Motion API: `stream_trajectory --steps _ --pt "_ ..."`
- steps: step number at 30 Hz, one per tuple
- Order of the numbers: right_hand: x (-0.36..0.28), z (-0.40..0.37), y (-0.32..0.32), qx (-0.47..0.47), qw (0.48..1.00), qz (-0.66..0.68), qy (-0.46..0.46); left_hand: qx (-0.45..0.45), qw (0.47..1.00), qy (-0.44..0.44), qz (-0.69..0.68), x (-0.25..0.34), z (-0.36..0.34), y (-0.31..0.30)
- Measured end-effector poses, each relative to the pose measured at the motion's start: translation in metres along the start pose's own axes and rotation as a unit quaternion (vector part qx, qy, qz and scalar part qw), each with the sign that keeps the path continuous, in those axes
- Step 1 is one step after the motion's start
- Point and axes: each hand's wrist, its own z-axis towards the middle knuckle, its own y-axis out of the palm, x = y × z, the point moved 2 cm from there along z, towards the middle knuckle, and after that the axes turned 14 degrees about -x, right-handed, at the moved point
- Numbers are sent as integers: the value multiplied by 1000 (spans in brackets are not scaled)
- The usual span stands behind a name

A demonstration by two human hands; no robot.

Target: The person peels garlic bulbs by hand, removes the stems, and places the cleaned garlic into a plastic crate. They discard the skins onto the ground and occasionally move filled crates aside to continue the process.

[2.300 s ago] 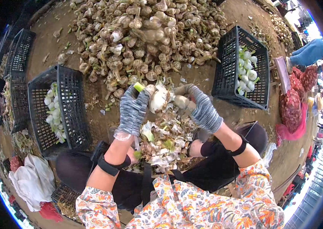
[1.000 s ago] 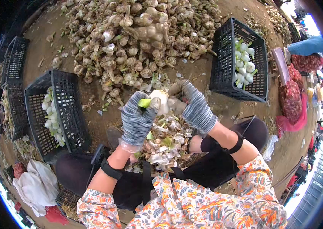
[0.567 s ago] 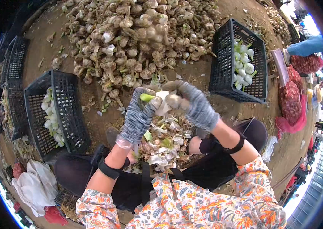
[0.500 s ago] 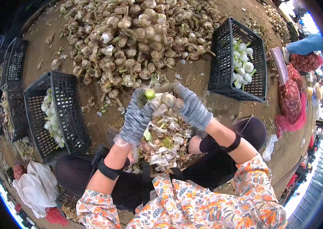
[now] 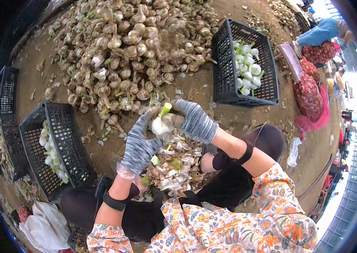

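A peeled white garlic bulb [image 5: 159, 127] with a cut green stem stub [image 5: 166, 108] sits between my two hands. My left hand [image 5: 139, 142], in a grey striped knit glove, is closed around the bulb from the left. From the right, my right hand [image 5: 196, 121], gloved alike, presses its curled fingers and thumb against the bulb near the stem. Loose garlic skins [image 5: 174, 168] lie heaped on the ground just below my hands. Beyond them rises a big pile of unpeeled, brownish garlic [image 5: 123, 50].
A black plastic crate [image 5: 246, 98] with white bulbs stands at the right, another crate [image 5: 70, 139] at the left. Further right are red mesh sacks [image 5: 309, 99] and another person's blue sleeve [image 5: 320, 33]. A white sack [image 5: 45, 223] lies at lower left.
My hands have shifted slightly left, and the bulb now shows clean and white with its green stub upward. Outer skin has come off it. The whole view has turned a little.
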Motion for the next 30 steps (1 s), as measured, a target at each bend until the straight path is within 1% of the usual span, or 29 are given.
stream_trajectory --steps 1,2,3,5,6,7,8,9,10,11,12,13,14,15,16,19,20,21,22,23,25,26,27,29,30 --pt "0 -1 -4 -22 999 26 16 -15 998 2 -57 3 0 1" --pt "0 -1 -8 -43 997 53 33 -24 994 -21 -106 2 0 0" --pt "-1 -1 -13 -37 997 52 32 -30 994 -20 -103 3 -1 -1" --pt "-5 -2 -21 -101 988 108 42 -42 997 -29 -50 6 -1 -2" --pt "-13 -4 -24 -122 963 209 115 -37 999 -21 -27 4 -1 -3" --pt "-3 -4 -25 -91 983 153 46 -17 999 -19 29 8 1 0" --pt "-5 -8 -20 -41 990 73 -114 6 998 -62 30 23 0 6" --pt "-13 -7 -19 -112 974 192 41 19 994 -99 29 38 -1 15" --pt "-7 -8 -4 -91 960 263 29 23 995 -86 45 44 0 23" --pt "-13 -15 -9 -58 991 104 58 22 996 -67 57 44 1 27" --pt "-10 -14 -10 -61 997 -19 45 17 998 -65 -9 37 1 29" --pt "-16 -16 -13 -46 994 -90 40 6 997 -66 32 43 -1 30" --pt "-2 -12 -6 -68 993 54 80 9 999 -38 25 23 -2 26" --pt "-5 -11 -10 -79 992 48 85 25 999 -16 20 6 -1 19" --pt "2 -10 -7 -90 994 4 61 8 999 -5 33 3 2 17" --pt "-9 -14 -17 -107 991 24 78 -22 996 -1 85 5 1 12" --pt "-11 -15 -19 -101 992 25 76 -28 997 7 71 7 1 13" --pt "-14 -18 -23 -99 993 22 52 -33 998 15 56 7 2 14" --pt "-17 -20 -26 -98 995 18 29 -47 997 55 41 7 2 16" --pt "-15 -21 -26 -95 995 17 28 -49 996 57 43 9 2 18" --pt "-12 -20 -26 -107 994 29 11 -39 999 20 31 12 0 18" --pt "-18 -22 -30 -122 990 70 -9 -27 995 -91 -16 81 -12 60" --pt "-21 -25 -34 -119 991 66 -9 -30 996 -87 -16 42 2 38" --pt "-27 -30 -36 -106 988 108 33 -32 996 -76 -13 78 0 62" --pt "-33 -31 -36 -105 992 38 51 -32 997 -71 -13 79 2 65"
